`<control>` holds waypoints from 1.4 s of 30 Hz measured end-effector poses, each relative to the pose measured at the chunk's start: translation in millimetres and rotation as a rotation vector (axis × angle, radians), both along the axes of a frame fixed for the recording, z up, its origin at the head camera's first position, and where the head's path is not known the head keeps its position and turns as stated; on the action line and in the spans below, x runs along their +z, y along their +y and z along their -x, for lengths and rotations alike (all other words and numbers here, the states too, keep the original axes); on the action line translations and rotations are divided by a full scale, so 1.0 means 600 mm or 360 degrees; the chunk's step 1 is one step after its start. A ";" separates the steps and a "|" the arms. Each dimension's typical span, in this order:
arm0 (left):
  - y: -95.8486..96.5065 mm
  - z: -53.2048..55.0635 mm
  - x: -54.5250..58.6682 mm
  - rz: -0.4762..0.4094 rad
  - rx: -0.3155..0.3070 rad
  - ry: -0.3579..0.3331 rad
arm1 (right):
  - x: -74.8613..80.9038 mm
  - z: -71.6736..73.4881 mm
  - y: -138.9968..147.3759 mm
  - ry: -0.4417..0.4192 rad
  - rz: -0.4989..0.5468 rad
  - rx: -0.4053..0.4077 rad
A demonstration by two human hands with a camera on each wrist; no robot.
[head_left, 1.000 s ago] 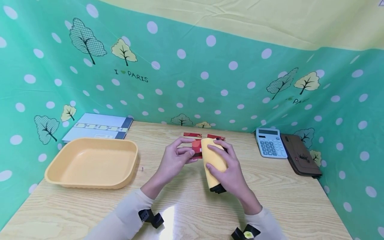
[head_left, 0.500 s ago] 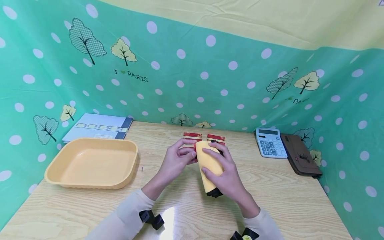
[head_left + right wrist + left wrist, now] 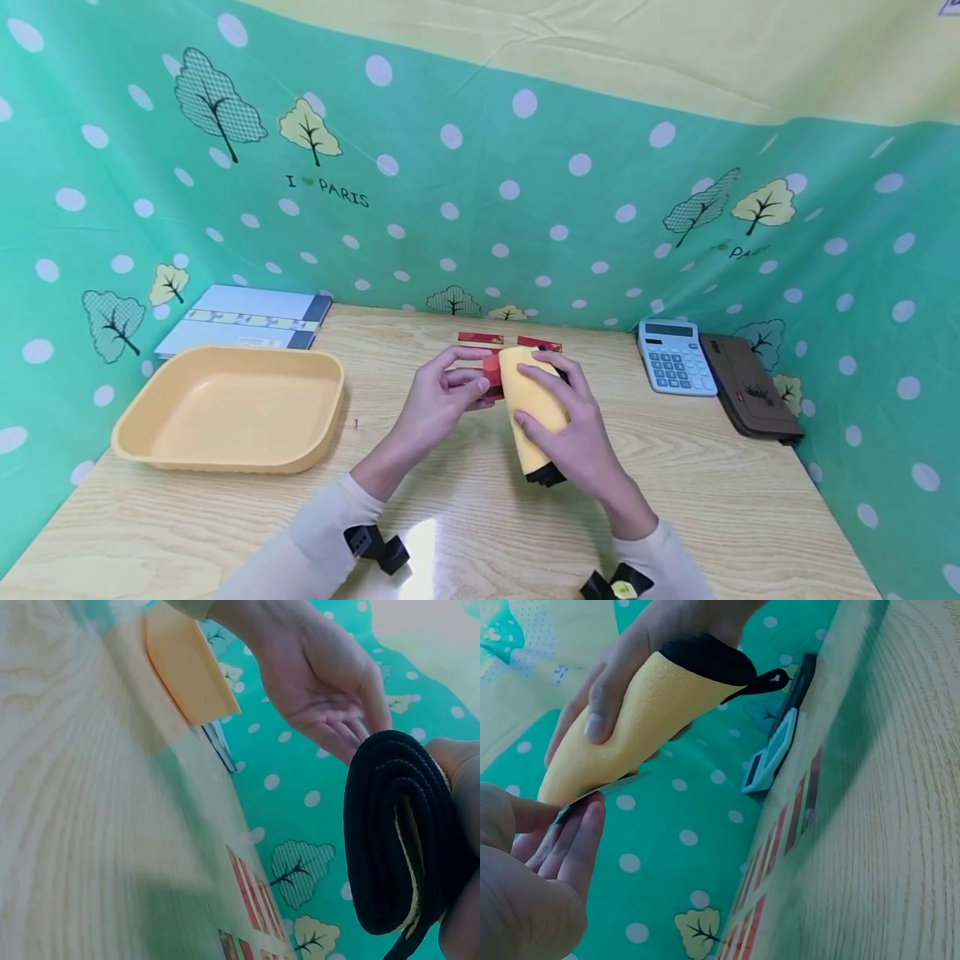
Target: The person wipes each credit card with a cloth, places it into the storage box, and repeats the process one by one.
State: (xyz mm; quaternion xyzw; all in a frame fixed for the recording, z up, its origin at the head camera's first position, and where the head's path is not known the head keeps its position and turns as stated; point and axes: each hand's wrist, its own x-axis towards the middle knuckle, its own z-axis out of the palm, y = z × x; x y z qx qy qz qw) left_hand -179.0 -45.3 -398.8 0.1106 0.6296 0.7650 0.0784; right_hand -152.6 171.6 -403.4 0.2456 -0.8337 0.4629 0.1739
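My right hand (image 3: 572, 417) grips a rolled yellow cloth (image 3: 531, 400) with black edging. In the right wrist view the black end of the rolled cloth (image 3: 382, 832) shows its layers, and the left wrist view shows its hanging loop (image 3: 769, 681). A thin red card (image 3: 491, 377) is pinched between thumb and fingers of my left hand (image 3: 438, 396). The cloth lies against that card and covers its right part. Behind the hands, several red cards (image 3: 481, 338) lie on the table, partly hidden by the hands and the cloth.
A pale orange tray (image 3: 225, 460) stands on the left of the wooden table (image 3: 450, 533). Behind it lies a grey-blue folder (image 3: 247, 317). At the right are a light blue calculator (image 3: 677, 358) and a brown wallet-like case (image 3: 750, 392). A dotted green curtain (image 3: 480, 192) hangs behind.
The cloth slid left over the pinched card, hiding most of it, then moved back right, so part of the card shows again. My left hand has stayed almost in place.
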 end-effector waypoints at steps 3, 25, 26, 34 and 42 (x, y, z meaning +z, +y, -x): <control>-0.002 0.000 0.001 0.0014 0.0002 0.0008 | 0.001 0.004 0.010 -0.0013 0.0013 -0.0033; -0.029 0.010 0.017 0.0024 0.0002 -0.0080 | 0.018 0.021 0.073 -0.0116 0.0012 -0.0305; -0.033 0.010 0.020 0.0034 0.0006 -0.0075 | 0.019 0.021 0.075 -0.0105 0.0016 -0.0304; -0.102 0.015 0.043 0.0167 0.0089 -0.0021 | 0.021 0.024 0.083 -0.0116 0.0045 -0.0318; -0.207 0.010 0.067 0.0435 0.0165 0.0075 | 0.022 0.025 0.087 -0.0133 0.0062 -0.0322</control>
